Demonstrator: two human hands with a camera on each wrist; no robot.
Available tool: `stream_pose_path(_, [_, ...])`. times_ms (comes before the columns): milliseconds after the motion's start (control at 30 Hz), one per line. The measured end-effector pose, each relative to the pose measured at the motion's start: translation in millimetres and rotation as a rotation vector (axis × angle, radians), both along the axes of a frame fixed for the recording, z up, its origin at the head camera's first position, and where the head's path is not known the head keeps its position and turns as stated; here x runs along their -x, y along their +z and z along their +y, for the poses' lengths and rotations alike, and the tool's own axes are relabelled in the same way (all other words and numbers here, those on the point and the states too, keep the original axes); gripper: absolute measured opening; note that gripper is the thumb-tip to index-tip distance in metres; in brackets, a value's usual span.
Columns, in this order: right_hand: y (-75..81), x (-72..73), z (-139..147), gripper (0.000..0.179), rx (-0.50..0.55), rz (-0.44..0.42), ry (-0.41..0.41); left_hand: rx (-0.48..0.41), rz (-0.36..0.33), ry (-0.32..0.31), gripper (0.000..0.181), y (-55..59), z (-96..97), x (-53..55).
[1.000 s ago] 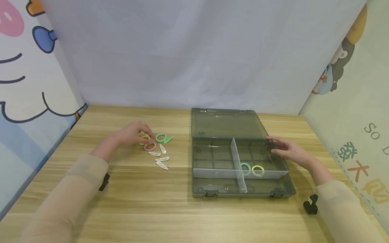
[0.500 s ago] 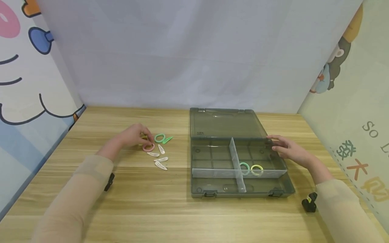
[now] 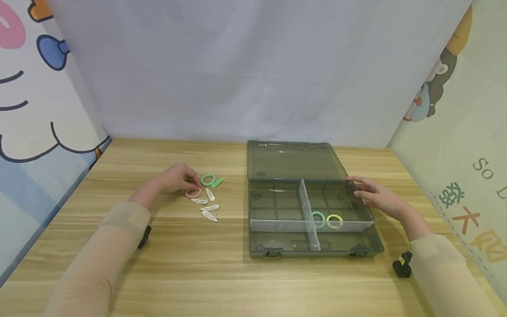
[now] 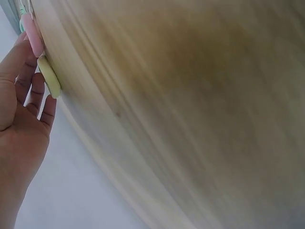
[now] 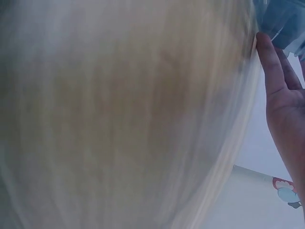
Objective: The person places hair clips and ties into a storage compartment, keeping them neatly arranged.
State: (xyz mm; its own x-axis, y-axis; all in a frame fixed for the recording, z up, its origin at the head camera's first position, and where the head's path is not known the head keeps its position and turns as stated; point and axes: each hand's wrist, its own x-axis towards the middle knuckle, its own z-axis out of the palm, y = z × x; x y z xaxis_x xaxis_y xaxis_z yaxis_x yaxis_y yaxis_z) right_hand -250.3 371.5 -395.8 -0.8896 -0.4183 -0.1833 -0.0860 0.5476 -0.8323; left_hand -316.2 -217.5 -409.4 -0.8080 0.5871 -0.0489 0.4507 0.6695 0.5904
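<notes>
In the head view my left hand has its thumb and fingertips on a pink hair tie, pinching it at the table. A yellow hair tie lies against the fingers in the left wrist view; the hand mostly hides it from above. Just beyond are a green hair tie and a green snap clip. Several white snap clips lie nearer. My right hand rests with extended fingers on the right edge of the grey see-through organizer box, whose lid lies back.
Pale dividers split the box into compartments. A mint hair tie and another yellow hair tie stand against the divider in the back right one. Printed side panels and a pale cloth surround the wooden table.
My left fingers have closed in on the pink hair tie and come slightly down and right, covering more of the yellow one. The right hand stays at the box edge.
</notes>
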Motion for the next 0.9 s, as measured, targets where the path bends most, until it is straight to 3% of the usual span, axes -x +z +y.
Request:
stream_pose_path(233, [1.2, -0.2, -0.6, 0.058, 0.008, -0.007, -0.005, 0.013, 0.009, 0.005, 0.01, 2.1, 1.1, 0.8])
stream_pose_path(633, [-1.6, 2.0, 0.6, 0.057, 0.008, -0.008, -0.004, -0.007, -0.003, 0.037, 0.005, 20.1, 6.4, -1.5])
stream_pose_path(900, [-3.3, 5.5, 2.2, 0.058, 0.005, -0.018, -0.007, 0.006, 0.001, 0.043, 0.006, 42.6, 13.9, -8.9])
